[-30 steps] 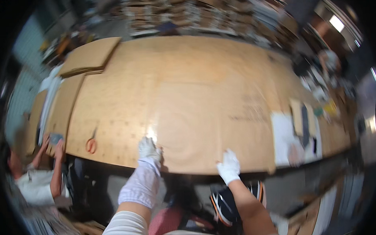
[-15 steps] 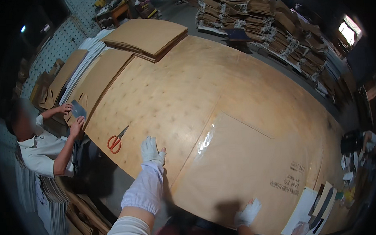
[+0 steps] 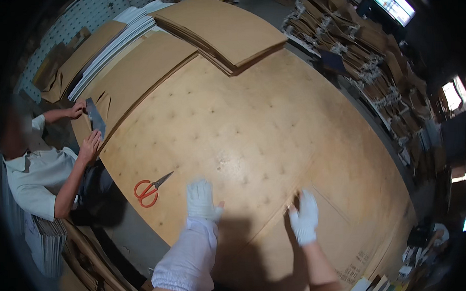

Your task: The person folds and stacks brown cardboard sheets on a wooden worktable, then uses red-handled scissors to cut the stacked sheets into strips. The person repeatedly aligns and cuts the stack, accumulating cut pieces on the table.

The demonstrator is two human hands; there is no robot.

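Note:
My left hand (image 3: 200, 200), in a white glove with a white oversleeve behind it, lies on the wooden table (image 3: 232, 120) with fingers stretched out. It holds nothing. To its left are red-handled scissors (image 3: 148, 193), blades pointing away from me. My right hand (image 3: 304, 218), also gloved but with a bare thumb, reaches to the far part of a flat brown paper sack (image 3: 331, 234). Its fingers are extended and its thumb stands apart; nothing shows in its grasp. Dark printing marks the sack's near right part. My forearms and their shadows cover its near left part.
A co-worker at the left has both hands on a grey plate (image 3: 95, 118) over a stack of brown paper (image 3: 138, 66). Another brown stack (image 3: 218, 28) stands at the table's far edge. Tied brown bundles (image 3: 363, 59) are piled beyond the table at the right.
My right hand has moved forward from the sack's near side to its far part. My left hand stays flat on the table beside the scissors. The whole view has shifted.

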